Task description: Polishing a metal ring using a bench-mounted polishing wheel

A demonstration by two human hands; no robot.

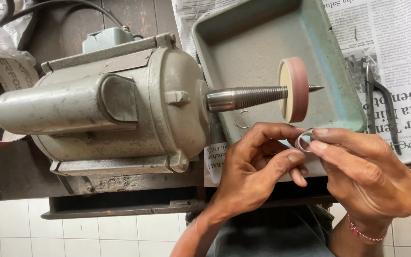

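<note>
A small silver ring (304, 140) is pinched between the fingertips of both hands, just below the pink-rimmed polishing wheel (295, 89). My left hand (255, 166) grips the ring from the left with thumb and forefinger. My right hand (365, 173) holds it from the right; a red bead bracelet sits on that wrist. The wheel is mounted on a tapered threaded spindle (248, 97) that sticks out of a grey electric motor (101, 104). The ring is apart from the wheel.
A green-grey metal tray (348, 95) sits under the wheel, on newspaper (396, 28). Black pliers (381, 107) lie on the paper at right. A thin wire loop (241, 119) lies in the tray. White floor tiles (72, 233) show below the bench edge.
</note>
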